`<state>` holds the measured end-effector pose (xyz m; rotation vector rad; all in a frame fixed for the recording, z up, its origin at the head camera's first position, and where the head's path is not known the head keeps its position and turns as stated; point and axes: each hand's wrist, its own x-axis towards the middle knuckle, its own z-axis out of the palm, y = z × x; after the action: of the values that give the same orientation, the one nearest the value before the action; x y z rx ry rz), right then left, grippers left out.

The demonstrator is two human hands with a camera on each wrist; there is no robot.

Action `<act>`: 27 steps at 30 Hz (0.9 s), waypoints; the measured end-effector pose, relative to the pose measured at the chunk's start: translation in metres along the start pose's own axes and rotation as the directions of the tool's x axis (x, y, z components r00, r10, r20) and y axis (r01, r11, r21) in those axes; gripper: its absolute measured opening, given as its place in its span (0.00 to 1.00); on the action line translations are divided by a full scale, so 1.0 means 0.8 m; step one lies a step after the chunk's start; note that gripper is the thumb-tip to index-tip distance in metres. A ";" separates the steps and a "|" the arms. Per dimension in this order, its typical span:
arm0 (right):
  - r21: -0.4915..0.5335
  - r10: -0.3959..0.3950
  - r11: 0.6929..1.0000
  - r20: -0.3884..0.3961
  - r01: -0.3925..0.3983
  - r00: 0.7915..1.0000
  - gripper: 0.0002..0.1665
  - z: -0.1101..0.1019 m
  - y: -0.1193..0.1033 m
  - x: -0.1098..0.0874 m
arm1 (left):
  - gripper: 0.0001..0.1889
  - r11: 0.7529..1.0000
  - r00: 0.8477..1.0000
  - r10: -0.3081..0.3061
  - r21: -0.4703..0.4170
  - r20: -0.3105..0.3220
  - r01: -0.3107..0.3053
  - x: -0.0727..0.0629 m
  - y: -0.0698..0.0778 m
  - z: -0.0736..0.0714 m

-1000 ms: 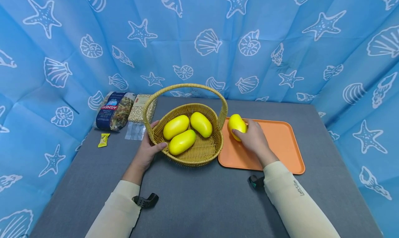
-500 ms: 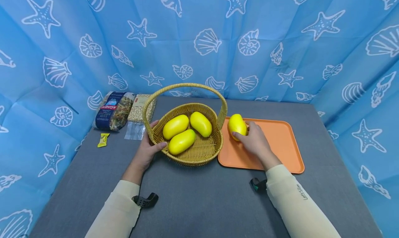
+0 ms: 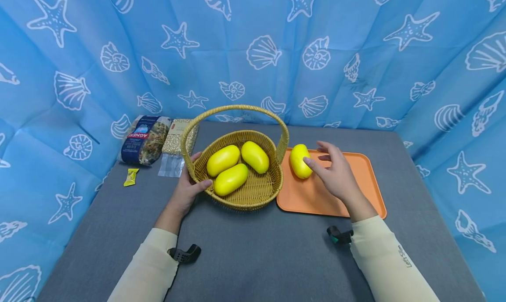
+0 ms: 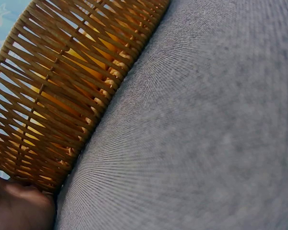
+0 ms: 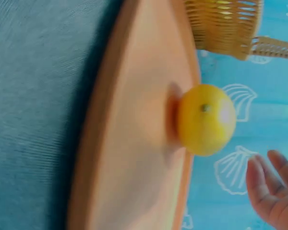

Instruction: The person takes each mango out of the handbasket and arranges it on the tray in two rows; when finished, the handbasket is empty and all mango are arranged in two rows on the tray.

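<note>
A wicker basket [image 3: 258, 190] with a tall arched handle stands on the table, and three yellow mangoes [image 3: 231, 180] lie inside it. My left hand [image 3: 186, 192] grips the basket's left side, thumb over the rim and fingers outside. In the left wrist view, part of that hand [image 4: 21, 208] rests against the woven wall [image 4: 62, 96]. One more yellow mango [image 3: 299, 162] lies near the left end of an orange tray [image 3: 361, 174]. Just right of this mango is my right hand [image 3: 337, 174], fingers spread and holding nothing. The right wrist view shows a gap between mango [image 5: 206, 127] and hand [image 5: 276, 191].
At the back left lie a dark blue bag of pasta [image 3: 144, 139], a clear bag of pale grains [image 3: 178, 137] and a small yellow wrapped sweet [image 3: 131, 177]. A blue curtain [image 3: 237, 52] with white shells hangs close behind the grey table [image 3: 253, 258].
My right hand has let go of the mango on the tray and moved right, its fingers opening. That mango stays on the tray. The left hand and basket have not moved.
</note>
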<state>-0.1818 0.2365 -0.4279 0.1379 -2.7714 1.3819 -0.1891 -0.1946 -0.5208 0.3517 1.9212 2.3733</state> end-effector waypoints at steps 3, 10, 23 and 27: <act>0.055 -0.075 0.996 -0.021 0.076 0.997 0.45 -0.004 -0.008 -0.006 | 0.48 1.000 1.000 0.000 -0.003 0.000 0.000 0.000 0.001 0.000; 0.179 -0.216 0.960 -0.014 0.215 0.976 0.34 -0.003 -0.024 -0.022 | 0.48 1.000 1.000 -0.003 -0.020 -0.005 0.003 0.000 0.000 -0.001; 0.497 -0.445 0.794 0.085 0.349 0.891 0.39 0.020 -0.050 -0.036 | 0.49 1.000 1.000 -0.011 -0.013 -0.008 0.011 -0.001 -0.001 -0.002; 0.519 -0.474 0.780 0.127 0.349 0.872 0.44 0.035 -0.056 -0.036 | 0.49 1.000 1.000 -0.004 -0.012 0.001 0.004 -0.001 -0.001 -0.002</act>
<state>-0.1483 0.1889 -0.4112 0.9444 -2.2645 1.9819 -0.1888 -0.1961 -0.5219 0.3477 1.9042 2.3812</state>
